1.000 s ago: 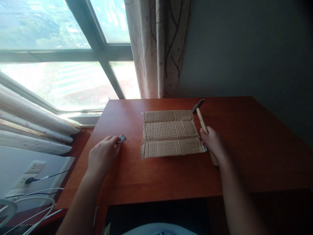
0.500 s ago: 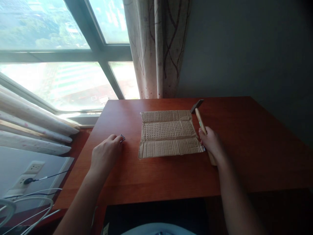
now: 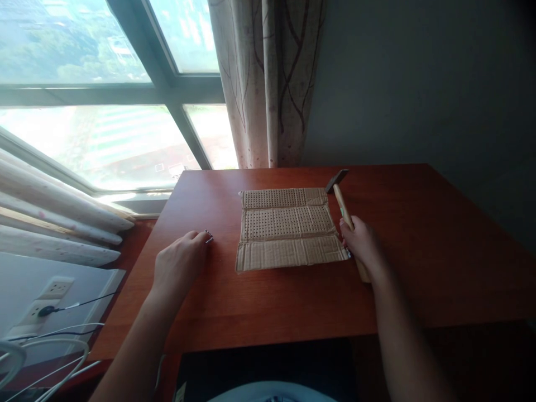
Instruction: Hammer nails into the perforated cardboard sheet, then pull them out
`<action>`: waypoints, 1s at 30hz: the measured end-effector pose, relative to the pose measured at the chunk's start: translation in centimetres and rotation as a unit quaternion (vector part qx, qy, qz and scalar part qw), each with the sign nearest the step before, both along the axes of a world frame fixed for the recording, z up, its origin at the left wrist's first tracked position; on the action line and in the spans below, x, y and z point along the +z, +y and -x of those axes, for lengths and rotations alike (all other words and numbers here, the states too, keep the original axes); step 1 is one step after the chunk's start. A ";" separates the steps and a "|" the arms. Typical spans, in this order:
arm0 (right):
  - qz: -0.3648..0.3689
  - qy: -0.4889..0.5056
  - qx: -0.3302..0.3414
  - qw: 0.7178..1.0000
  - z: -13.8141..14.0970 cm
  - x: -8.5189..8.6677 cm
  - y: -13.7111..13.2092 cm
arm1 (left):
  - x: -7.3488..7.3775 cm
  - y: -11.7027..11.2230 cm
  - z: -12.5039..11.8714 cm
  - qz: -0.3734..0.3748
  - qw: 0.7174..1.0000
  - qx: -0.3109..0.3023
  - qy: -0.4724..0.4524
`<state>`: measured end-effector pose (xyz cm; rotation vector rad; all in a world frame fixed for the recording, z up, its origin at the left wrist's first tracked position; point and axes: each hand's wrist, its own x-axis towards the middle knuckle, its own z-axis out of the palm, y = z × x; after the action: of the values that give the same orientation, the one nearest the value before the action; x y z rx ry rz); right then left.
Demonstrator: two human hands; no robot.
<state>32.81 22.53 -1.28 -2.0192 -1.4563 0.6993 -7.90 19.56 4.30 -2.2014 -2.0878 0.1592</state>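
Note:
My left hand (image 3: 180,259) rests low over the left part of the table, its fingers pinched on a few small shiny metal pieces (image 3: 209,237). They look like nails or screws, but are too small to tell. To the right, my right hand (image 3: 359,240) is closed around the wooden handle (image 3: 343,206) of a hammer, whose dark head (image 3: 336,180) points away from me. Between my hands lies a flat, creased piece of cardboard (image 3: 287,251) with rows of punched holes in its two far panels. Something small and shiny shows by my right fingers, beside the cardboard's near right corner.
The reddish-brown wooden table (image 3: 251,318) ends at a front edge close to me. A window (image 3: 96,139) and a patterned curtain (image 3: 276,84) stand behind it. At lower left are a wall socket (image 3: 46,310) with a plug and loose white cables (image 3: 79,357).
The view has shifted very slightly. Both hands, the hammer and the cardboard keep nearly the same places.

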 end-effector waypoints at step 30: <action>-0.010 0.052 -0.012 0.999 -0.4 -0.7 0.2 | -0.8 -0.2 -1.0 0.010 0.808 0.027 -0.589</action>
<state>33.22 22.69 -1.97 -1.9518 -1.3734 0.7640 -6.87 19.38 3.47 -2.5106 -2.5372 -1.5785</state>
